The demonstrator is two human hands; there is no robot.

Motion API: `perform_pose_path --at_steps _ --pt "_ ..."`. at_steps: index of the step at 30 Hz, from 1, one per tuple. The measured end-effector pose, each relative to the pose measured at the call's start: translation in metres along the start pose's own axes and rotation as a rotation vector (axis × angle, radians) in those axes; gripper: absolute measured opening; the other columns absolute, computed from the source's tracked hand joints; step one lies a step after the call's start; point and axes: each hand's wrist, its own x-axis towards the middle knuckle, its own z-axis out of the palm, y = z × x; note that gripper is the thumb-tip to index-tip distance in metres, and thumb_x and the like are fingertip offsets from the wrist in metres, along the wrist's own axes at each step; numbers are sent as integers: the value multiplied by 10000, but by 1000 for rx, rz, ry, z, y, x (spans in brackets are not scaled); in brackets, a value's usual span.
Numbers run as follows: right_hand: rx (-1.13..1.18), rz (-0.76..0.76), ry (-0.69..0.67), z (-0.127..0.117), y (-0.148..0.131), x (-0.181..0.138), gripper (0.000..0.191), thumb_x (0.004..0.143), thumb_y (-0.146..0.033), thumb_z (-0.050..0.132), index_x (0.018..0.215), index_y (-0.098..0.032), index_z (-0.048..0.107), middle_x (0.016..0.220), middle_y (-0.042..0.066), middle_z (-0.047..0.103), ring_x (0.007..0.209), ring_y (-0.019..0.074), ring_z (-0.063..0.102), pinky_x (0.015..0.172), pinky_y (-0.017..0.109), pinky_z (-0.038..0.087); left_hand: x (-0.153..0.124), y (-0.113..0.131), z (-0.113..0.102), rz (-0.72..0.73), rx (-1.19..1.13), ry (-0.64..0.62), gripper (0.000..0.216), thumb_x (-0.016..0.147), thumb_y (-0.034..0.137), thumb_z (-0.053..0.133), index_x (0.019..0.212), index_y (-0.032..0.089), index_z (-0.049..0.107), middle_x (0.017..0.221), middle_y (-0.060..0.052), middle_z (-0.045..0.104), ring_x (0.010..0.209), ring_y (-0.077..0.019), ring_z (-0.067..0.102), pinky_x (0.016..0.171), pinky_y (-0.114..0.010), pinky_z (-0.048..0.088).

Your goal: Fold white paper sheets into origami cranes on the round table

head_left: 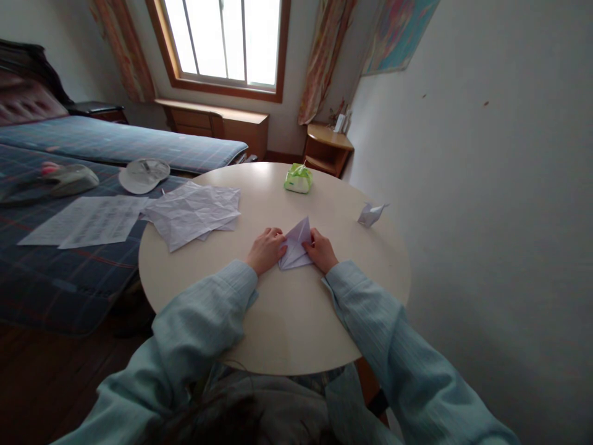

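Note:
A folded sheet of white paper (pixel 296 246), pointed at the top, lies between my hands on the round cream table (pixel 278 327). My left hand (pixel 267 250) is closed on its left edge, with the thumb pressed on the paper. On the opposite edge, my right hand (pixel 320 249) pinches the paper between thumb and curled fingers. Creases and layered flaps show on its face. Farther off to the right stands a small folded paper figure (pixel 372 214), apart from both hands.
Crumpled white sheets (pixel 197 210) overlap the table's left edge. A green tissue pack (pixel 299 178) sits at the far side. On the bed at left are printed sheets (pixel 92 220) and a pale cap (pixel 144 175). A white wall (pixel 486 235) rises close on the right.

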Motion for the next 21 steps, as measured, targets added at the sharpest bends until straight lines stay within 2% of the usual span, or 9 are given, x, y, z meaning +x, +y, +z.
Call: perform_pose_path --at_steps 8,13,17,21 --pt "-26 -5 37 -4 -5 -2 251 634 -290 594 837 -182 493 709 8 579 623 141 524 575 236 384 0 1 2 57 -145 63 173 779 243 496 710 172 637 985 -51 588 921 -161 512 814 -295 450" --pt "15 -8 22 -5 -6 -2 206 633 -267 598 802 -183 515 697 1 592 621 138 535 577 236 398 1 3 -1 93 -166 21 112 775 210 508 736 179 608 920 -32 618 896 -154 530 812 -287 434" --pt "52 -41 2 -4 -6 -2 201 628 -263 601 800 -178 542 705 2 614 619 140 548 570 236 407 1 7 -6 -3 -127 -11 68 781 184 499 808 179 561 815 -35 616 801 -148 560 729 -269 440" --pt "105 -72 -43 -5 -7 -3 229 613 -265 623 811 -172 558 708 -2 625 617 141 550 564 235 411 0 7 -6 -93 -178 12 67 766 208 532 823 185 507 776 -14 611 706 -133 572 631 -237 433"
